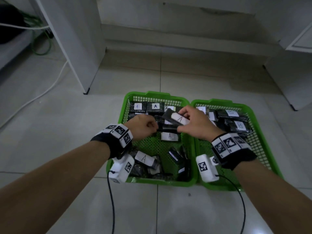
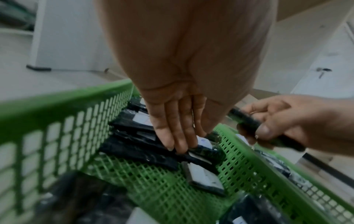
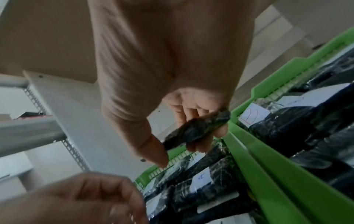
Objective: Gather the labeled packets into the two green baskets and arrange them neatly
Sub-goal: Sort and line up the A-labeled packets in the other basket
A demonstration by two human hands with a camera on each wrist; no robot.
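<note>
Two green baskets stand side by side on the floor, the left basket [image 1: 152, 94] with black packets labelled A [image 1: 155, 106] and the right basket [image 1: 219, 101] with packets labelled B [image 1: 239, 125]. My right hand [image 1: 181, 121] pinches one black A packet [image 1: 175, 118] by its ends, tilted above the left basket's middle row; the same held packet [image 3: 199, 128] shows in the right wrist view. My left hand [image 2: 184, 142] presses straight fingers down on the packets lying in that row. Several loose A packets [image 1: 145, 158] lie at the basket's near end.
A white cabinet panel [image 1: 76, 48] stands on the floor at the far left, with a white cable [image 1: 50, 85] and a green cable [image 1: 42, 48] beside it. White furniture [image 1: 295, 81] stands to the far right. Pale tiled floor [image 1: 67, 124] surrounds the baskets.
</note>
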